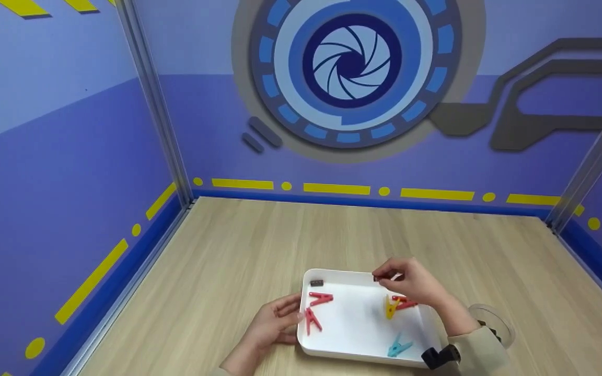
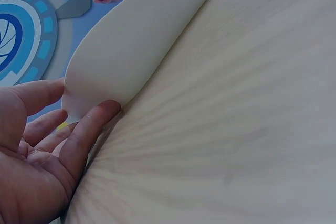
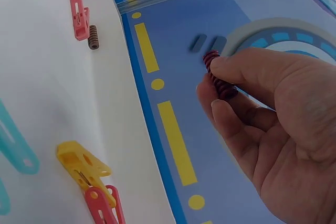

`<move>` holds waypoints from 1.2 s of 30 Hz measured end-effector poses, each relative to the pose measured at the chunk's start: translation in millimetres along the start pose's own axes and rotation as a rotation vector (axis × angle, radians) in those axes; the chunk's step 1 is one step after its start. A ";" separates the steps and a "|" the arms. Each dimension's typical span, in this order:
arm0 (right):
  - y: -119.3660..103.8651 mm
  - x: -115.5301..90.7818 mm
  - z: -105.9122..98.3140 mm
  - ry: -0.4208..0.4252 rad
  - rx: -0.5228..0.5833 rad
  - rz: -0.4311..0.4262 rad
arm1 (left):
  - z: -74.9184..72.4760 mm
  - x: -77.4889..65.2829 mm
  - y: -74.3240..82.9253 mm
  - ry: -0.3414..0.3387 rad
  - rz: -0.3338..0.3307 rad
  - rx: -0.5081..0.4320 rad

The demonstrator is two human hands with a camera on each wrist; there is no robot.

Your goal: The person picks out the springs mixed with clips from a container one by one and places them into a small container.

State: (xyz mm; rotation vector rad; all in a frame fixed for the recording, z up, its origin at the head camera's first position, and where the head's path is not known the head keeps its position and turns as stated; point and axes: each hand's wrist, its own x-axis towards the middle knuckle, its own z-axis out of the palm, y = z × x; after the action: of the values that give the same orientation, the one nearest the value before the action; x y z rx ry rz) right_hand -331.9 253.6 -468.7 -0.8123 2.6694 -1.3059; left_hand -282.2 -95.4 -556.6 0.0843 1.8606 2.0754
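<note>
My right hand (image 1: pixel 411 282) pinches a dark red coil spring (image 3: pixel 219 76) between thumb and fingers, above the far right rim of a white tray (image 1: pixel 353 324). My left hand (image 1: pixel 272 324) holds the tray's left side, fingertips at its rim and lower edge in the left wrist view. Inside the tray, a brown coil spring (image 3: pixel 93 37) lies in the far left corner. Two red clothespins (image 1: pixel 321 298) lie near the left wall. A yellow clothespin (image 1: pixel 390 308) overlaps another red clothespin (image 3: pixel 101 205) on the right, partly hidden by my hand. A teal clothespin (image 1: pixel 399 347) lies near the front.
A clear round container (image 1: pixel 507 329) with dark pieces stands right of the tray, partly behind my right forearm. A black device (image 1: pixel 441 356) is on the right wrist. The wooden table (image 1: pixel 228 245) ends at printed blue walls (image 1: pixel 201 130).
</note>
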 end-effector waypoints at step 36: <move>15.7 -53.4 -47.6 0.096 -0.066 0.223 | 0.1 -1.1 0.6 -0.012 0.019 0.009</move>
State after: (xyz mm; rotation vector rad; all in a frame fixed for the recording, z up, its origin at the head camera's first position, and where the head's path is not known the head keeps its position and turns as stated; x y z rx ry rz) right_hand -306.0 321.4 -459.1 -0.4498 2.7924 -1.2383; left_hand -281.2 -95.7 -555.8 0.1162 1.8695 2.0745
